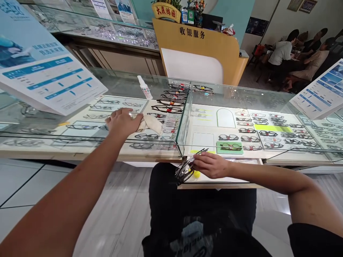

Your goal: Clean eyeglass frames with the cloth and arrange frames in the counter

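Observation:
My left hand reaches out over the glass counter top and rests on a beige cleaning cloth, its fingers closed on the cloth's edge. My right hand is lower, at the pulled-out drawer tray under the counter. It grips a bunch of black-framed glasses whose temples stick up to the left. Several black glasses lie in a row on the glass just beyond the cloth, next to a small white spray bottle.
Display trays of glasses fill the case under the glass. A tilted blue and white price board stands at left, another at right. A wooden cashier desk stands behind. People sit at a table far right.

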The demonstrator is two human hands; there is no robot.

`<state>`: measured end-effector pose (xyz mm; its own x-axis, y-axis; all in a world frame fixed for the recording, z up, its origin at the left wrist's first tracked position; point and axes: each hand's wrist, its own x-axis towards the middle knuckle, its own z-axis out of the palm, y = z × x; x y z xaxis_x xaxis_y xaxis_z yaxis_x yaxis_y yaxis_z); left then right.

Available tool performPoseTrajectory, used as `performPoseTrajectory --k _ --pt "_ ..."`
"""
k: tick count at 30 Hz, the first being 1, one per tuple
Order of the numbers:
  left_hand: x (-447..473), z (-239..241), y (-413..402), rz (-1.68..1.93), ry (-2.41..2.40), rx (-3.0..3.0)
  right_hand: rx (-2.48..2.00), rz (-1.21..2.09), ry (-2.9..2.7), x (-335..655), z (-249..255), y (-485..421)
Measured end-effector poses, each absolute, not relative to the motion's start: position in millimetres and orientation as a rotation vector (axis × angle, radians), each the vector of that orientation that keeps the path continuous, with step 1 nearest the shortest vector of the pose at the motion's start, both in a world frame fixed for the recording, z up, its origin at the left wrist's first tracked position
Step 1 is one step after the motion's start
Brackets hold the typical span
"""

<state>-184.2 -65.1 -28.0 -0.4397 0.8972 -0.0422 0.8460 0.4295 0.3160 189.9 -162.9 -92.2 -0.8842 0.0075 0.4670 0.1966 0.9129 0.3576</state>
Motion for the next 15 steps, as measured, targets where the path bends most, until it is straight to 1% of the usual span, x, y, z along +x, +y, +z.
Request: performPoseTrajectory --k 4,6,8,10,15 --pt "-183 -29 -66 0.432 2.495 1.523 -0.554 -0.182 -2.537 184 -99 -191" --pt "-181 -28 -67 0.432 2.489 1.524 -0.637 -0.019 -2.497 183 -103 -201" --pt "-179 -26 -68 0.405 2.484 1.516 -0.641 0.076 -2.524 187 -111 -203" --pt "-178 -24 -68 0.387 2.479 1.509 -0.610 0.082 -2.597 195 -121 -195" --pt "-179 -25 -67 0.350 2.487 1.497 -0.624 -0.044 -2.832 231 -147 -150"
